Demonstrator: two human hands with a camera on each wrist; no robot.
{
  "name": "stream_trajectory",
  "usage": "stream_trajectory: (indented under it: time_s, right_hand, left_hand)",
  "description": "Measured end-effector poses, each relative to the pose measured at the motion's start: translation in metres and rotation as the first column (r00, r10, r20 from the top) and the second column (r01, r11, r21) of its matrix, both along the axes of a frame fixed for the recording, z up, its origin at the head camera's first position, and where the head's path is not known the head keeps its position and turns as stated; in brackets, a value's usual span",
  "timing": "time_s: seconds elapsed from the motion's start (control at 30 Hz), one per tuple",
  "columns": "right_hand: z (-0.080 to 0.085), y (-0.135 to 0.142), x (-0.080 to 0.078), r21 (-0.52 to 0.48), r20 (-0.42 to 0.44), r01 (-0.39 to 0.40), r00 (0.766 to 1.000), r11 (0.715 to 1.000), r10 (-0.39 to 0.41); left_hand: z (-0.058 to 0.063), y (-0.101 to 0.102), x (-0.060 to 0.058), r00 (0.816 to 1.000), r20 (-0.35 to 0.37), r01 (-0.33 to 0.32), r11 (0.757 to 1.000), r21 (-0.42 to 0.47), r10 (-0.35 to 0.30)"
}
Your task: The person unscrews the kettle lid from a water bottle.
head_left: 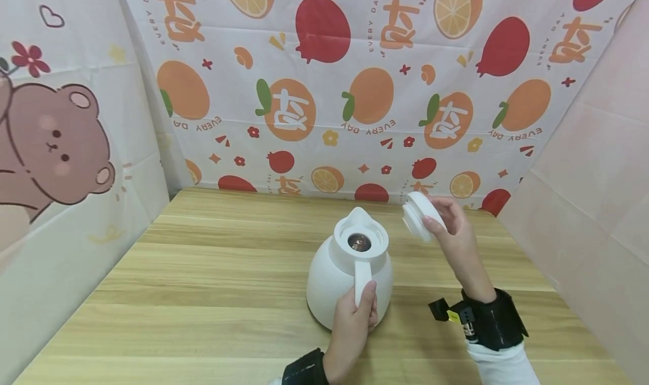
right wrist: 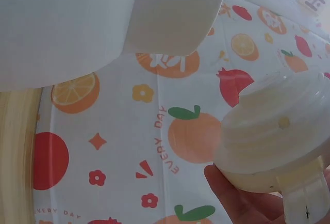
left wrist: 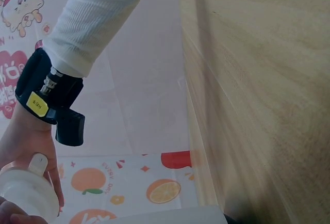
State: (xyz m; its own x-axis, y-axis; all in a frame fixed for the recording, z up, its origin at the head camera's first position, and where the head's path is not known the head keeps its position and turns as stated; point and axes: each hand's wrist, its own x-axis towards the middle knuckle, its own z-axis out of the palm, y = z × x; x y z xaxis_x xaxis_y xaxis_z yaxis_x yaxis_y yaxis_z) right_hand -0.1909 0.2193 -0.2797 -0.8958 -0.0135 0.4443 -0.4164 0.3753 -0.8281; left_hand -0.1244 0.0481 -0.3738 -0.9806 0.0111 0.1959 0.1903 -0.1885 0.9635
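A white vacuum jug [head_left: 319,278] stands upright on the table with its spout pointing away and its round mouth uncovered, showing a metallic inside. Its handle [head_left: 362,275] faces the person, and the left hand [head_left: 353,317] grips it low down. To the right of the jug, the right hand [head_left: 453,233] holds the white screw lid [head_left: 421,216] in the air by its edge, tilted and apart from the jug. In the right wrist view the lid [right wrist: 278,136] shows its stepped, threaded side and a tab, with fingers [right wrist: 232,193] below it.
The wood-grain table [head_left: 203,272] reaches back to a fruit-print cloth [head_left: 324,103]. A bear-print cloth [head_left: 56,142] hangs at the left and a pale one [head_left: 598,193] at the right. Both wrists wear black camera bands [head_left: 494,320].
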Motion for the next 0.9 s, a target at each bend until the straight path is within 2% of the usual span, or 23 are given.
stream_trajectory:
  time_s: [0.27, 0.53, 0.7, 0.9]
  right_hand:
    - [-0.007, 0.007, -0.003, -0.001, 0.058, 0.039, 0.998, 0.999, -0.039]
    - [-0.019, 0.019, -0.006, -0.043, 0.113, 0.073, 0.991, 0.996, -0.068]
    - [-0.022, 0.027, -0.007, -0.088, 0.157, 0.106, 0.983, 0.990, -0.091]
    - [-0.027, 0.035, -0.008, -0.066, 0.201, 0.151, 0.970, 0.986, -0.135]
  left_hand:
    - [0.003, -0.001, -0.004, 1.000, 0.016, 0.011, 1.000, 0.005, -0.011]
    - [0.004, 0.000, -0.009, 1.000, 0.027, 0.008, 1.000, 0.009, -0.008]
    - [0.005, -0.001, -0.011, 1.000, 0.025, 0.007, 1.000, 0.021, -0.008]
    - [0.008, -0.002, -0.015, 0.999, 0.040, 0.013, 1.000, 0.027, -0.014]
